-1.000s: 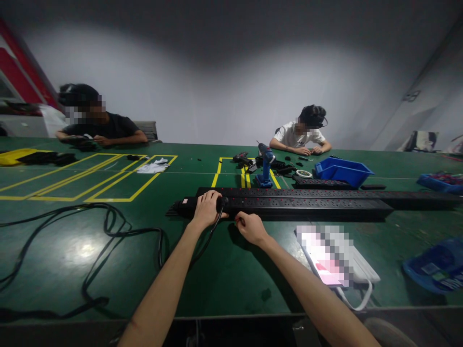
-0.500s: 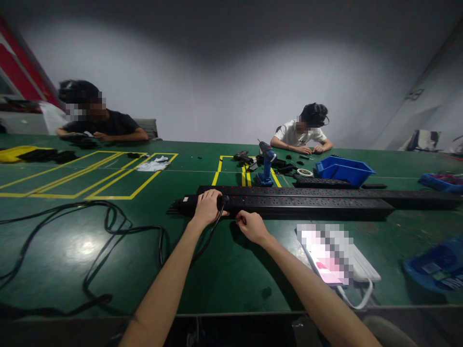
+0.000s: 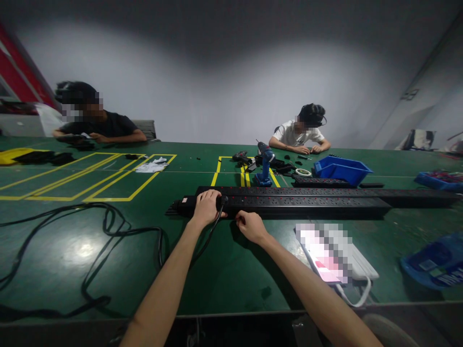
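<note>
A long black power strip (image 3: pixel 307 207) with rows of sockets and small red lights lies across the green table. My left hand (image 3: pixel 207 206) is closed over its left part, fingers on top. Beside those fingers a black plug (image 3: pixel 224 199) sits on the strip, and its cable (image 3: pixel 211 233) runs down toward me. My right hand (image 3: pixel 251 225) rests at the strip's front edge, just right of my left. Its fingers are curled together, and whatever they might hold is hidden. A second black power strip (image 3: pixel 415 197) lies directly behind the first, extending farther right.
Loose black cable (image 3: pixel 108 212) loops across the table's left side. Behind the strips stand a blue cordless drill (image 3: pixel 265 164) and a blue bin (image 3: pixel 342 169). A lit phone (image 3: pixel 318 255) and a blue bottle (image 3: pixel 434 265) are at right. Two people sit across the table.
The view has shifted slightly, moving the background a little to the left. Both hands keep the same pose at the power strip.
</note>
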`<state>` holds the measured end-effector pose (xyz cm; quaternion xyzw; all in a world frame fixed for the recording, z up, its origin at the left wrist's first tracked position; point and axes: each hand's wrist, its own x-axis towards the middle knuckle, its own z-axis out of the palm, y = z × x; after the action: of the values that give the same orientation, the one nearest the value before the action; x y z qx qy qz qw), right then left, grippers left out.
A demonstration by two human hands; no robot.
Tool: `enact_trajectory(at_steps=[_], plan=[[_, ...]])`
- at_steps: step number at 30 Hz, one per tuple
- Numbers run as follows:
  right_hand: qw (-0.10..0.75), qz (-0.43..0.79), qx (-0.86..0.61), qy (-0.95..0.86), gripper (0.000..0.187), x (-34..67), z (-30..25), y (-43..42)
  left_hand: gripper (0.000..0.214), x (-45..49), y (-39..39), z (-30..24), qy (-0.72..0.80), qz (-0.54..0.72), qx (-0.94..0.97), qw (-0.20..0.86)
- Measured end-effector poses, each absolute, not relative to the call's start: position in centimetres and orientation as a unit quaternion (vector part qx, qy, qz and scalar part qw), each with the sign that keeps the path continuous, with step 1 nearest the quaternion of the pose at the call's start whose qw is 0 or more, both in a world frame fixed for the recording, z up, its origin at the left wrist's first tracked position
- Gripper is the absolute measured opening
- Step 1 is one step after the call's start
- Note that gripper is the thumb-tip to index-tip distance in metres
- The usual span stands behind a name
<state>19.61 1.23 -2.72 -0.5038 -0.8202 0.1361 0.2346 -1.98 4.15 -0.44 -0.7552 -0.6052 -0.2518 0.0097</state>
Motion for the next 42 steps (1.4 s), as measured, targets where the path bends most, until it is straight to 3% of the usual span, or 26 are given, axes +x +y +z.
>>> enact_trajectory(at_steps=[17, 24, 28, 34, 38, 42], plan=[[0.198, 0.125, -0.515, -0.825, 0.023, 19.4, -2.3, 1.1, 0.061, -1.9, 4.1, -0.3, -0.604, -0.263, -0.753, 0.007], [0.233, 0.155, -0.509, -0.814, 0.022, 19.5, -2.5, 1.3, 0.062, -1.7, 4.2, 0.1, -0.607, -0.264, -0.75, 0.003], [0.314, 0.238, -0.485, -0.781, 0.022, 18.9, -2.4, 1.1, 0.057, -1.6, 4.3, 0.1, -0.611, -0.267, -0.745, 0.001], [0.382, 0.51, -0.444, -0.63, 0.047, 15.3, -1.9, 1.1, 0.047, -1.6, 4.3, 0.0, -0.616, -0.265, -0.742, -0.001], [0.399, 0.625, -0.438, -0.509, 0.046, 12.7, -1.5, 1.6, 0.042, -1.7, 4.3, -0.3, -0.628, -0.252, -0.736, -0.001], [0.418, 0.663, -0.434, -0.445, 0.042, 11.6, -1.0, 2.0, 0.053, -1.9, 4.3, -0.7, -0.629, -0.237, -0.741, 0.011]])
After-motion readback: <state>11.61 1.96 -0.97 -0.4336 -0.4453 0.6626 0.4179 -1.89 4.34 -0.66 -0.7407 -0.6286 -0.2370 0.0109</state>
